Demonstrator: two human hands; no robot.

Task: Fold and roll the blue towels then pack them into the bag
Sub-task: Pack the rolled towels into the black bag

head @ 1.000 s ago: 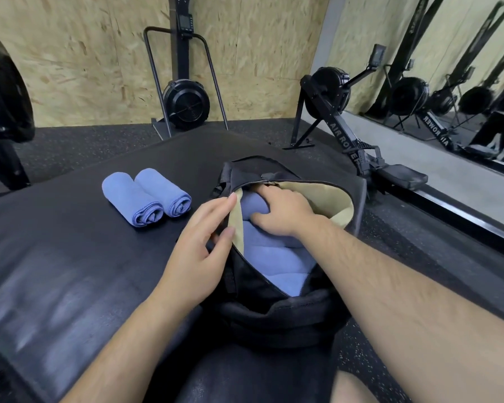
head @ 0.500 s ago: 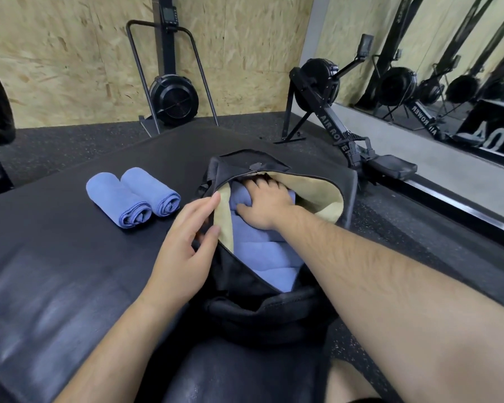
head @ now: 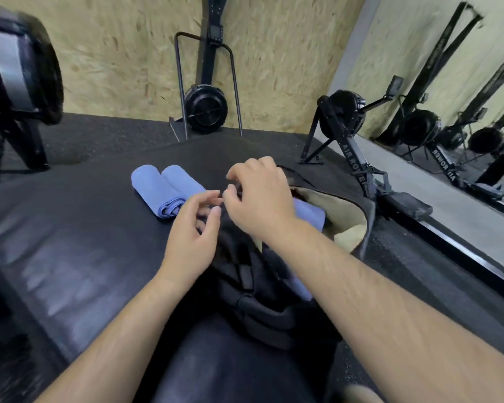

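Starting just left of the left hand (head: 191, 237), two rolled blue towels are parked side by side and touching on the black mat (head: 70, 242): the outer roll (head: 154, 193) and the inner roll (head: 184, 181), whose near end is hidden behind the fingers. The left hand is held with its fingers loosely curled and the thumb close to the forefinger; whether anything is pinched can't be told, it's too blurry. Right next to it, fingertips almost meeting, the right hand (head: 262, 199) is raised with its fingers curled in, and again no grip can be made out. Behind and under the right hand, the black bag (head: 349, 210) is left gaping open, tan lining showing, with a blue towel (head: 310, 215) already tucked inside. Further right, a rowing machine (head: 358, 164) is parked on the floor.
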